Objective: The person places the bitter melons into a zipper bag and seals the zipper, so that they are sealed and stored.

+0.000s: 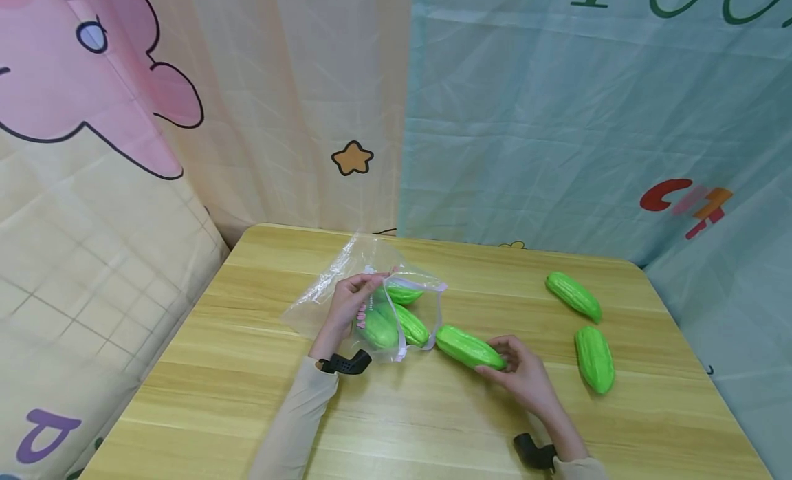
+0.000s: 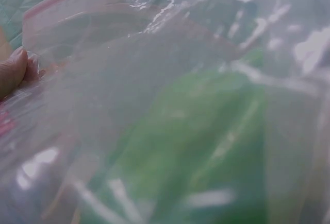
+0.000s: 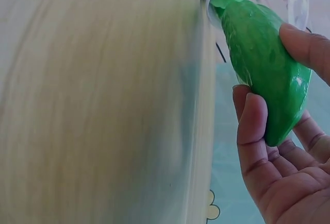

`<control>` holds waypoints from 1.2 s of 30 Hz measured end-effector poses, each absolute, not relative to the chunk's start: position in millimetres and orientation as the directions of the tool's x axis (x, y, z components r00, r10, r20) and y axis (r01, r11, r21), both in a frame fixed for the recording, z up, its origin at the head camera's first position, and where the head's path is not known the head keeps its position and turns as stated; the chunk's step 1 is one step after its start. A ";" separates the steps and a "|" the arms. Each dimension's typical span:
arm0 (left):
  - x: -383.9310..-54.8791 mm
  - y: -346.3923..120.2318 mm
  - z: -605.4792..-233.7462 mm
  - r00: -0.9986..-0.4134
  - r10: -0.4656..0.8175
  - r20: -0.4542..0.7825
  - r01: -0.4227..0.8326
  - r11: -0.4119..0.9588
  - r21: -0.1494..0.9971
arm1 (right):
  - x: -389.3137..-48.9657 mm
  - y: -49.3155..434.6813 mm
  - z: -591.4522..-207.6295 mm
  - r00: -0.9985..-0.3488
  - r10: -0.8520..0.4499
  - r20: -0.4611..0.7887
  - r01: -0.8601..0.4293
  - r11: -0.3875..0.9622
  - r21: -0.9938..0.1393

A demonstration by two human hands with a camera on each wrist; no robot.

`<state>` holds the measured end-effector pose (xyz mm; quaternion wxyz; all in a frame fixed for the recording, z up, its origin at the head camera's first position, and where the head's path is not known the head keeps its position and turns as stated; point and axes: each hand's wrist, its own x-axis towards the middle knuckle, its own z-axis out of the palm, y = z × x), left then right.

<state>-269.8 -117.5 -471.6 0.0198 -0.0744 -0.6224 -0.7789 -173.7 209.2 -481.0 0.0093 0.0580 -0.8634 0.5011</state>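
My left hand (image 1: 349, 301) pinches the upper edge of a clear plastic zip bag (image 1: 322, 287) that lies with its mouth toward the right. Inside the bag are green bitter melons (image 1: 379, 329), and one of them shows large and blurred through the film in the left wrist view. Between the thumb and fingers of my right hand (image 1: 522, 373) is another bitter melon (image 1: 467, 347), gripped near its pointed end. Its far end reaches right up to the bag's mouth, and the right wrist view shows it close to the whitish rim (image 3: 212, 9).
Two more bitter melons, one farther back (image 1: 573, 296) and one nearer (image 1: 595, 360), lie on the right side of the wooden table (image 1: 216, 397). Printed curtains (image 1: 526, 122) hang behind and beside the table. A black band (image 1: 346, 362) sits on each wrist.
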 end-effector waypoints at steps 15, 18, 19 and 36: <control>-268.4 -116.0 -470.4 -0.988 0.064 0.143 0.127 -0.213 0.969 | -174.8 200.8 -486.3 -0.989 -0.120 0.087 -0.132 0.440 -0.888; -268.4 -115.7 -470.5 -0.987 0.067 0.146 0.129 -0.207 0.970 | -174.6 198.7 -486.4 -0.990 -0.113 0.083 -0.124 0.430 -0.894; -268.4 -115.6 -470.6 -0.987 0.067 0.146 0.129 -0.206 0.970 | -174.5 197.8 -486.3 -0.991 -0.111 0.079 -0.119 0.423 -0.898; -270.6 -116.1 -474.1 -0.975 0.068 0.210 0.192 -0.206 0.959 | -175.8 193.4 -488.2 -0.976 -0.214 0.032 -0.109 0.359 -0.927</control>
